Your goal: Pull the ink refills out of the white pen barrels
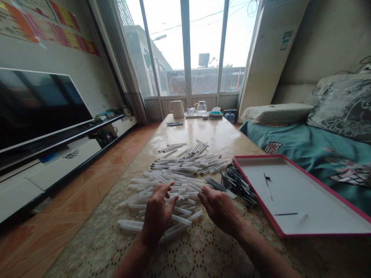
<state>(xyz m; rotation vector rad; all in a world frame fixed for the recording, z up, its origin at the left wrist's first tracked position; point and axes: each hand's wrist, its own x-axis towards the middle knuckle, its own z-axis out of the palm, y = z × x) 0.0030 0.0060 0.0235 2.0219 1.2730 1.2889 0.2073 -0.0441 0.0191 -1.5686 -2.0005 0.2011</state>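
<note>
Two bare forearms enter from the near edge. The left hand is half spread over the near heap of slender translucent white plastic tubes, thumb and forefinger parted, nothing clearly held. The right hand, at the heap's right side, appears to pinch a slim pale stick; the grip is partly hidden.

Judged hazards: the tubes look smooth and lie loosely crossed, so a brushing wrist could roll them apart. The thin black rods, bunched just beside the red-rimmed white tray, could snag on one another if pulled singly.

The worktop is long, beige and flower-patterned, glossy toward the far end, where a cream jug and clear glass jar stand. Left: orange-brown tiled floor, wide black television. Right: teal-covered seat. Far: tall window, bright daylight.
</note>
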